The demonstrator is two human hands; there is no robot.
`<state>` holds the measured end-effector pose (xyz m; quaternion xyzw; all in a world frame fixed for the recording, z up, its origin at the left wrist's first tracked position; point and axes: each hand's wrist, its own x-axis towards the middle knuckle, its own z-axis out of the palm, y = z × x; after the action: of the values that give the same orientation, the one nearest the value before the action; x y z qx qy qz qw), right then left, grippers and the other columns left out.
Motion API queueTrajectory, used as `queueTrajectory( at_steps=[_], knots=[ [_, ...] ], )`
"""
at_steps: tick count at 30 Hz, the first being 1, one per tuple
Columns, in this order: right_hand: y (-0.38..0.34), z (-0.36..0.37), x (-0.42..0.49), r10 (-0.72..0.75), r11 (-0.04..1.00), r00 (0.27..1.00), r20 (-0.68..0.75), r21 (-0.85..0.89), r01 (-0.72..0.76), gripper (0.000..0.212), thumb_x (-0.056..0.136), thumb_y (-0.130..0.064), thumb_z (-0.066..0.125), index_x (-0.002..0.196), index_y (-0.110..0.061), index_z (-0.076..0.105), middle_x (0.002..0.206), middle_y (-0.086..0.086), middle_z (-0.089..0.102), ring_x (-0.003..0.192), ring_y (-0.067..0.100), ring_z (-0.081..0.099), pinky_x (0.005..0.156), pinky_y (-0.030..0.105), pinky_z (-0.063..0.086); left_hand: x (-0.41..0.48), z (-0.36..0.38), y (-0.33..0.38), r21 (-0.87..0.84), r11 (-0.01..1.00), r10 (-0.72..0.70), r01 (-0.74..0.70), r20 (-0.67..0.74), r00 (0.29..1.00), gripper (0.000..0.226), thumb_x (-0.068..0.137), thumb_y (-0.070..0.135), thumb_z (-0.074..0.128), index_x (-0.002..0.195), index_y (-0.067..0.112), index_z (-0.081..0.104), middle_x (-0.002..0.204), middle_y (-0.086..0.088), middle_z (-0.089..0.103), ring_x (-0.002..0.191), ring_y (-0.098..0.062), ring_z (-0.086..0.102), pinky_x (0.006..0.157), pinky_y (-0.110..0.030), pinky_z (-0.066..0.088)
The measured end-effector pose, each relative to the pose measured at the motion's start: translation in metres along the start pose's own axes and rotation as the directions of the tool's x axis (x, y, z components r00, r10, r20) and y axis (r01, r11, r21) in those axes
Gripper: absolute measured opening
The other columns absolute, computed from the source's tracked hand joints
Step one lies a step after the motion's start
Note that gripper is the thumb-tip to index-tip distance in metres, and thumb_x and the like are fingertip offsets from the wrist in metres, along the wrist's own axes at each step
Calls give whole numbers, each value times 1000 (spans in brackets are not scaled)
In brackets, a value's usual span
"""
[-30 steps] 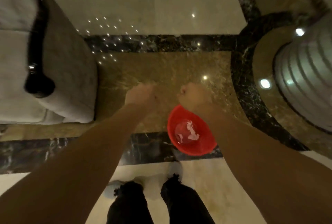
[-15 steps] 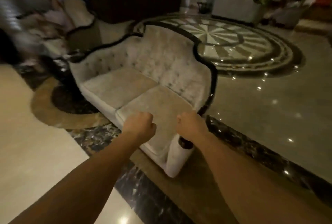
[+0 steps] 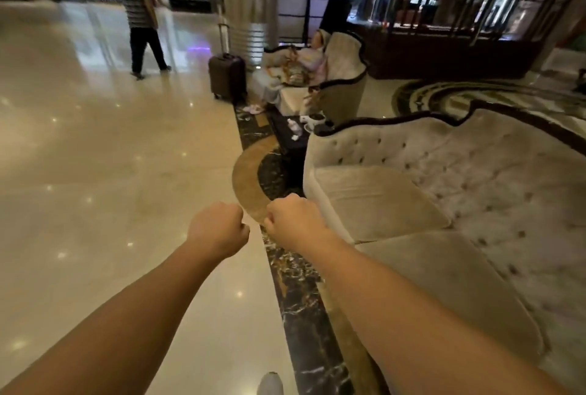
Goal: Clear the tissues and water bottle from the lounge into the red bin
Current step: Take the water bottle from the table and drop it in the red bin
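2 bare forearms fill the lower part of the view, with no sleeve, watch, band or ring visible on either. The left hand (image 3: 218,229) and the right hand (image 3: 296,220) are bare as well, without gloves. At the bottom edge, between the arms, shows the rounded toe of 1 pale grey shoe (image 3: 270,383); the rest of the clothing is out of sight.

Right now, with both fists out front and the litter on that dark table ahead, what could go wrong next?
1. The bottle and tissue lie on the dark table beside a seated person; reaching in may disturb them.
2. No red bin is in view; carried litter may get dropped.
3. The glossy floor looks slippery, and a suitcase narrows the way.
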<state>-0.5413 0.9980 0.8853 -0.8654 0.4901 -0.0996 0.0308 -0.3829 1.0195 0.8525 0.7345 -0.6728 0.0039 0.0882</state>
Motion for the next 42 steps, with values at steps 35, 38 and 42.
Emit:
queueTrajectory(
  at_steps=[35,38,42],
  knots=[
    [176,135,815,471,877,865,174,7,-480,20,89,-28,50,74,-16,53,76,4,53,76,29,59,68,40,52,860,119,-242,-38,938,342,-343,231,911,22,80,41,51,71,21,54,73,-4,61,68,-25,61,58,-32,53],
    [222,152,861,480,875,863,158,-21,-483,17,89,-27,49,84,-14,59,88,7,58,75,27,57,63,36,46,921,143,-221,-59,925,380,-376,229,896,24,80,40,52,64,22,51,66,2,57,60,-19,59,54,-32,54],
    [298,168,932,551,834,821,151,-51,-550,19,89,-30,50,92,-15,61,89,7,57,69,24,47,59,35,37,1014,178,-193,-73,922,385,-380,280,880,19,81,39,53,67,25,52,71,2,56,66,-20,60,59,-36,56]
  ],
)
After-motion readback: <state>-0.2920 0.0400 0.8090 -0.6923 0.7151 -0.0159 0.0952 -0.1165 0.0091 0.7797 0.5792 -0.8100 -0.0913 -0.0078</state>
